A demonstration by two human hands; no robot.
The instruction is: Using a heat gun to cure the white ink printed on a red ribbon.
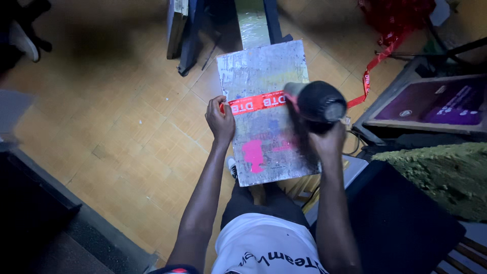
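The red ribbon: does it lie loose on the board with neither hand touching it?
No. The left hand pins the red ribbon against the board.

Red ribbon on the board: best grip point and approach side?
Grip the red ribbon at its left end, coming from the board's left edge, where the left hand already pins it. It lies flat; the right hand's black dryer covers the other end.
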